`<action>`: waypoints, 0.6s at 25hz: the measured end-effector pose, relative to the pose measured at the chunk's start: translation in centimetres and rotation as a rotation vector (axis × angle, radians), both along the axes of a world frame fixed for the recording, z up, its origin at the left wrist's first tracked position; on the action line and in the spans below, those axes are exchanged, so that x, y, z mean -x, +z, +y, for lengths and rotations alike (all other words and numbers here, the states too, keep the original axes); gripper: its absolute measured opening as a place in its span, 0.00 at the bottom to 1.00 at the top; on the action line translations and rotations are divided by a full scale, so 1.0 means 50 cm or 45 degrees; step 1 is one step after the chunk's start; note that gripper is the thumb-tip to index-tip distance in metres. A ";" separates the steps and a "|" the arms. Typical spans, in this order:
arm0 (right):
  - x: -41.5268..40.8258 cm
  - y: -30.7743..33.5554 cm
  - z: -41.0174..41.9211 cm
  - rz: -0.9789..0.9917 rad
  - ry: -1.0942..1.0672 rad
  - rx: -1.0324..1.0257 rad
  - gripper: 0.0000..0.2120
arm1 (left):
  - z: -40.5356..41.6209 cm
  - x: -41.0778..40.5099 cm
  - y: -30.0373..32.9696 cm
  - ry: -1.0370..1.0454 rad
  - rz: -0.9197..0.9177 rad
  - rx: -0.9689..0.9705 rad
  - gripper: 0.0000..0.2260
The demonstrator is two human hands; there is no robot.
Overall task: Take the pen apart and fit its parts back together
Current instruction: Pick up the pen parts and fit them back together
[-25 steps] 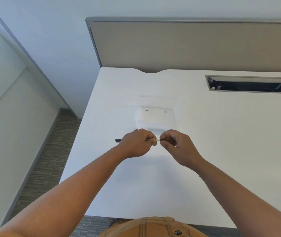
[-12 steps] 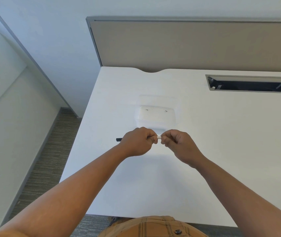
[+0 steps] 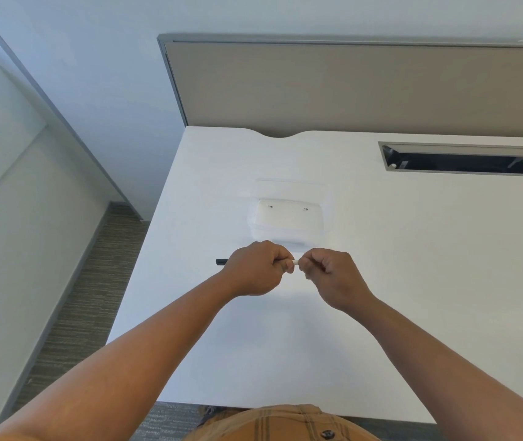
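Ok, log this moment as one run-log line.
left hand: grips slim black-ended pen | right hand: pinches pen's white end | held above white desk | clear plastic tray: behind hands

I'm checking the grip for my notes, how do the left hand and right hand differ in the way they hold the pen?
The left hand wraps its whole fist round the pen's barrel, while the right hand only pinches the pale end with its fingertips. The slim pen with a black tip sticks out past the left hand's outer side; nothing shows beyond the right hand. Both hover just above the white desk, knuckles up, close together.
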State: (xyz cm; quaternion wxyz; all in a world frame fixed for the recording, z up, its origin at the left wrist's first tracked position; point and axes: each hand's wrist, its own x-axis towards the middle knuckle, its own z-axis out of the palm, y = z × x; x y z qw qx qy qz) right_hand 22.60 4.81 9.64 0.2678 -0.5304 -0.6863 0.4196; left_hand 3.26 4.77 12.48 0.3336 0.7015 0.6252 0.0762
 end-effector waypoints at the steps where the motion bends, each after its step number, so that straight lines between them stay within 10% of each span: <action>1: 0.004 0.005 0.001 0.088 -0.024 0.194 0.15 | -0.001 -0.003 -0.001 -0.019 0.025 -0.026 0.11; 5: 0.002 0.014 0.009 0.340 -0.018 0.620 0.20 | -0.001 -0.004 -0.004 -0.014 0.020 -0.032 0.11; 15: -0.010 0.004 0.010 -0.032 0.086 -0.096 0.08 | 0.006 0.002 0.001 0.012 -0.080 0.085 0.12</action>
